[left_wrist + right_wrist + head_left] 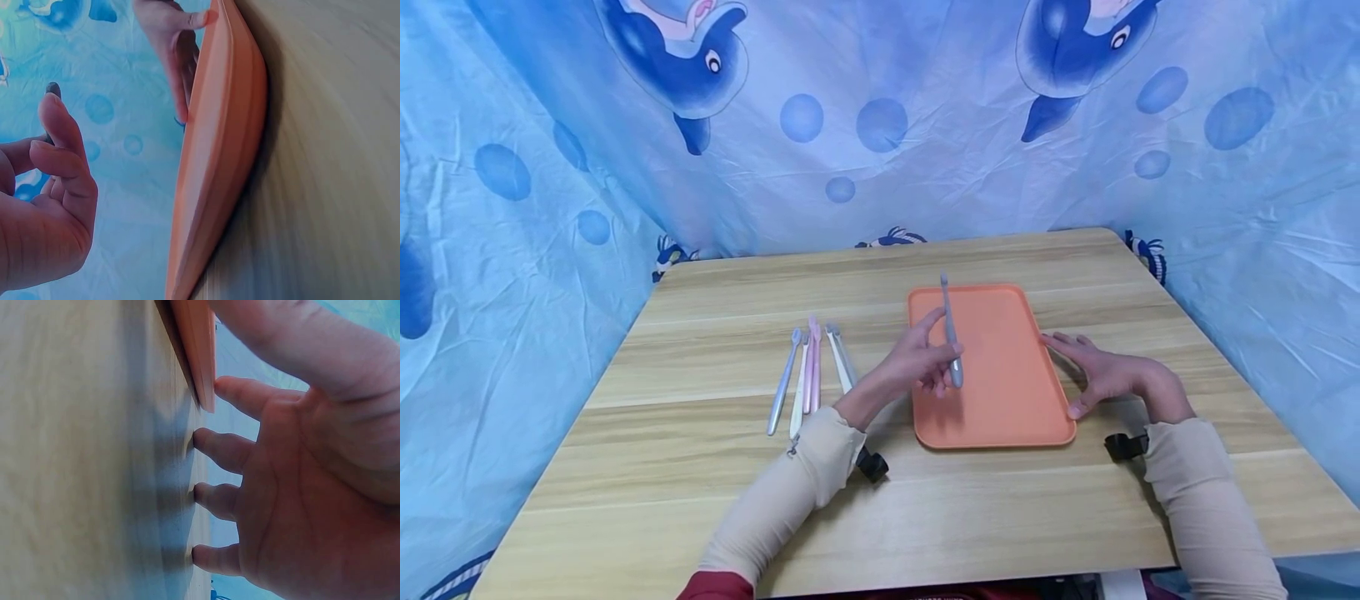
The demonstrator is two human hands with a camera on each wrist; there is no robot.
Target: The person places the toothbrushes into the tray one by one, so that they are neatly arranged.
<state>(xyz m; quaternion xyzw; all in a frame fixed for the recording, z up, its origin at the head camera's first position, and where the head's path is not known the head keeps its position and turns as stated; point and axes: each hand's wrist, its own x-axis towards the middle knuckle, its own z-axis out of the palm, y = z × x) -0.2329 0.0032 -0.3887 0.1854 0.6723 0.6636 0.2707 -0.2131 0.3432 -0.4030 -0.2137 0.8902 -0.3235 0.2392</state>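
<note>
Left hand (925, 354) clamped on grey toothbrush (951, 321), thumb and index pinching the handle, other fingers curled underneath. Right hand (1105, 379) spread wide, thumb and index set apart against the right rim of orange tray (1000, 375); in right wrist view the other three fingertips meet the table (662, 467).

Grey toothbrush: slim, handle thicker at the near end, head pointing away from the person, held up above the left part of the tray.

Tray: shallow, rounded corners, low raised rim, flat on table; smooth orange base shows between the hands, brush over it, left hand's shadow on it.

Left of tray, a group on the table: blue toothbrush (784, 383), white toothbrush (801, 387), pink ones beside it, then a white and a grey one running under the left wrist, lower ends hidden
</note>
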